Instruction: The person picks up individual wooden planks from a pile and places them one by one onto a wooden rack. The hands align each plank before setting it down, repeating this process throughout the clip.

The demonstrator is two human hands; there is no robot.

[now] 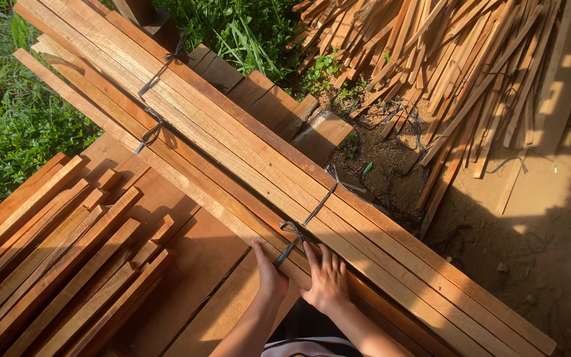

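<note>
Reaching forward from the bottom of the view, we have both forearms angled up toward a bundle of long planks (246, 152) that runs diagonally away from us. Our left hand (269, 274) sits at the bundle's near edge, fingers curled around the knot of a dark strap (292, 241), thumb pointing up beside it. Our right hand (327, 281), just beside the left one, lies flat and relaxed on top of the planks, fingers spread and gripping nothing. From the left fingers the strap crosses the bundle up and to the right. A second strap (153, 112) binds the same planks far beyond our hands. To the left of the left hand lies a stack of shorter slats (54, 264). Well beyond the right hand, a loose heap of thin strips (457, 59) rests on bare soil (536, 218).
</note>
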